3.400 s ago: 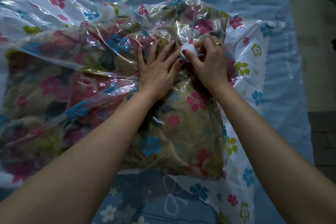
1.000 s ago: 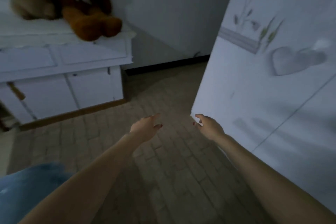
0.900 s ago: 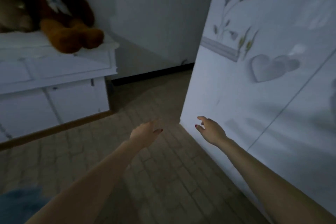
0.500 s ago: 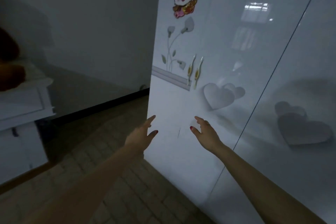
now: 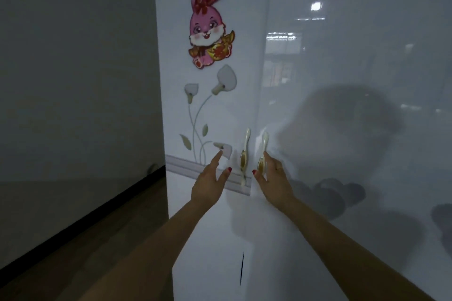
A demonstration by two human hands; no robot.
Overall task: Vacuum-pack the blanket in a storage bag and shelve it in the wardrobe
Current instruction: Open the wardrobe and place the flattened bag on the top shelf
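A glossy white wardrobe (image 5: 305,227) fills the right of the view, its doors closed. Two cream and gold handles stand side by side where the doors meet: the left handle (image 5: 244,154) and the right handle (image 5: 262,150). My left hand (image 5: 210,182) is raised just left of the left handle, fingers straight, holding nothing. My right hand (image 5: 272,177) is at the right handle with straight fingers beside it; whether it touches is unclear. The blanket and storage bag are out of view.
A pink rabbit sticker (image 5: 208,27) and a pale flower decoration (image 5: 208,115) are on the left door. A grey wall (image 5: 73,80) with a dark skirting board stands to the left, above wooden floor (image 5: 73,264).
I have left the bagged blanket on the bed and turned to the wardrobe. Over the last second both hands rose from low by the door up to the handles.
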